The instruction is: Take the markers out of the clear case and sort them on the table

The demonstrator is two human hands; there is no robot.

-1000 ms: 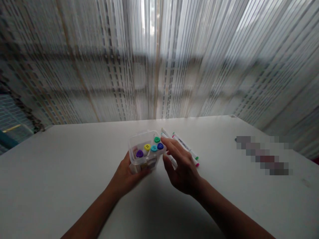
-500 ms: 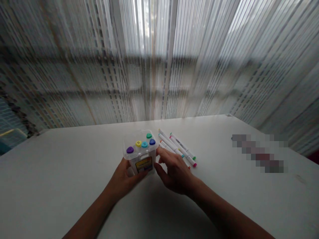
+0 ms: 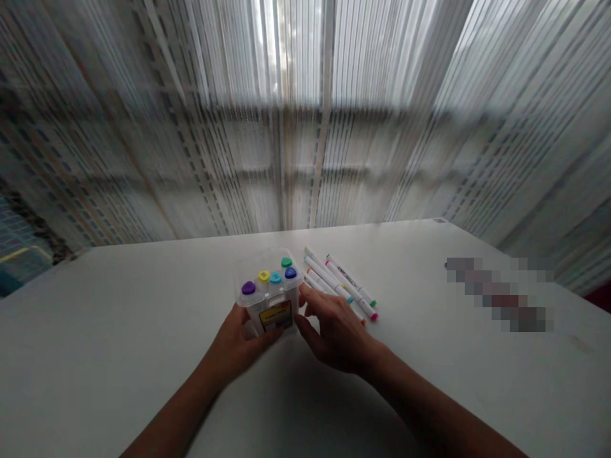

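A clear plastic marker box stands upright on the white table, with several coloured marker caps showing at its top. My left hand grips its lower left side. My right hand rests just right of the box, fingers spread and touching its right wall and the near ends of loose markers. Several white markers with coloured caps lie side by side on the table to the right of the box.
A sheer striped curtain hangs right behind the table's far edge. A blurred-out patch lies on the table at the right. A blue-green object shows past the table's left edge.
The box has gone from tilted toward me to upright on the table. My right hand has dropped from the marker caps to the box's right side.
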